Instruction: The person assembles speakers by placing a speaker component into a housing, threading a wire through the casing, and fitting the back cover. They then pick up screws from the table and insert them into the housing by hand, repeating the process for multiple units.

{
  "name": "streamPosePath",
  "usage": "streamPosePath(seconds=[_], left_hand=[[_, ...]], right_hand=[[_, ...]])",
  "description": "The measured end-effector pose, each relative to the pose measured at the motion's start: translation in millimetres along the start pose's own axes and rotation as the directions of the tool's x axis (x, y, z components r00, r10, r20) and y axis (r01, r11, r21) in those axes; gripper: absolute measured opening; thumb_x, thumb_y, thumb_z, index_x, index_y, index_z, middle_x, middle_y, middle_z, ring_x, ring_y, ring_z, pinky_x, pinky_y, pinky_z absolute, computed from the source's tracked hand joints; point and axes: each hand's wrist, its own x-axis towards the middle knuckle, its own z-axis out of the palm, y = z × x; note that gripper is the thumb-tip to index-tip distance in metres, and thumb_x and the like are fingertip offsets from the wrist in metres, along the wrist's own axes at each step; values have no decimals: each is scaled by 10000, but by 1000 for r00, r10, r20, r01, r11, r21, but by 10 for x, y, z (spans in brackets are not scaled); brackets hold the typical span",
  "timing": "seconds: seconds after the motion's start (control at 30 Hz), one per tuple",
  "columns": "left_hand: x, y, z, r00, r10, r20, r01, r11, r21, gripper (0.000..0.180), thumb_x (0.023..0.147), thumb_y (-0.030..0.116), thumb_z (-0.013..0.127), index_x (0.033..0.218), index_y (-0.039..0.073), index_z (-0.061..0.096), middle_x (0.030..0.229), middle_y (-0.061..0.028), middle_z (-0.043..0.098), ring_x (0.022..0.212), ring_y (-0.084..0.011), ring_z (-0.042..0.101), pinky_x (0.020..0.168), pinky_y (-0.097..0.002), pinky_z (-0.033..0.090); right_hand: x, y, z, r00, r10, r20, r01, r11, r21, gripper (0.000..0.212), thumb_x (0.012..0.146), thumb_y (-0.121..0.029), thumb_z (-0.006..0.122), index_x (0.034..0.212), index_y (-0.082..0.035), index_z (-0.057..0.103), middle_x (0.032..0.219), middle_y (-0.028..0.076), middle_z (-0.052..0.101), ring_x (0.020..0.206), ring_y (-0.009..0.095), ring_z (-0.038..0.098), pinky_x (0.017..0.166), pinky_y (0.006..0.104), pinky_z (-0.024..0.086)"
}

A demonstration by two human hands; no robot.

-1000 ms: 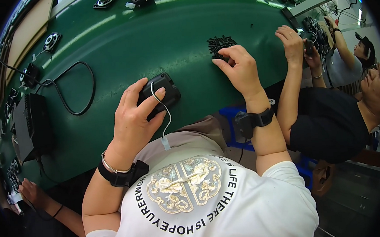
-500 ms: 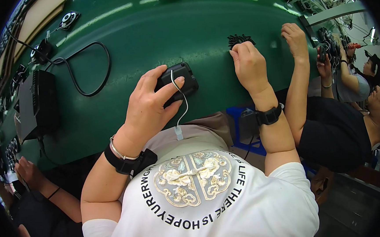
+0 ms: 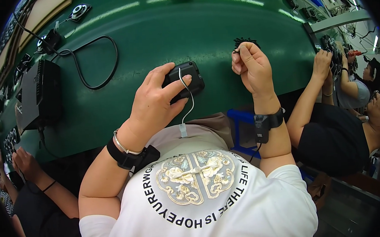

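Note:
My left hand (image 3: 159, 92) is closed around a black plastic casing (image 3: 192, 81) with rounded corners, held over the green table. A thin white cable (image 3: 192, 101) runs across the casing under my fingers and hangs toward my lap, ending in a pale connector (image 3: 183, 130). To the right, my right hand (image 3: 254, 67) is raised in a pinch, its fingers curled and thumb against the forefinger. Just behind its fingertips lies a heap of small black pieces (image 3: 247, 40). Something small and dark shows at the fingertips; what it is I cannot make out.
On the left of the green table (image 3: 149, 37) stands a black box-shaped unit (image 3: 43, 94), with a looped black cable (image 3: 116, 57) beyond it. A small speaker (image 3: 79, 11) lies at the far left. Co-workers' hands are at both sides, one hand (image 3: 322, 63) at the right.
My right hand has turned at the wrist and its fingertips have come up from the heap. The co-worker's hand on the right has moved farther right. My left hand keeps its hold.

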Motion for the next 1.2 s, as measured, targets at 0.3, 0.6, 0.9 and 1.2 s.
streamPosePath(seconds=[0.3,0.6,0.9,1.2], left_hand=[[-9,-3,-7,1000,-6,12,6,1000,-1,510,656,89,808,1143,170,680,1248,-206,561,1107,-373,587,882,-419,537],[-14,0,-9,1000,-16,12,16,1000,5,513,659,92,810,1147,178,679,1246,-207,561,1113,-375,585,884,-418,539],[-8,-5,-4,1000,-11,15,11,1000,5,515,653,108,817,1145,181,681,1243,-196,561,1104,-368,582,923,-432,509],[-49,-22,16,999,-31,27,30,999,42,445,658,171,821,1084,220,703,1225,-151,551,1168,-333,531,1061,-534,360]], right_hand=[[20,-23,21,982,167,-87,-176,980,-96,127,962,-79,606,1058,0,631,862,87,678,688,112,645,579,223,490],[-1,-134,127,998,25,-58,-56,790,-611,184,892,-10,663,1076,-11,671,868,63,693,719,107,652,639,221,536],[99,-202,628,978,97,183,37,786,-617,101,867,-8,690,962,25,689,836,44,685,755,102,659,649,219,524],[514,-214,1059,813,394,429,153,566,-810,88,860,-35,696,907,27,657,790,64,670,706,103,636,626,239,516]])
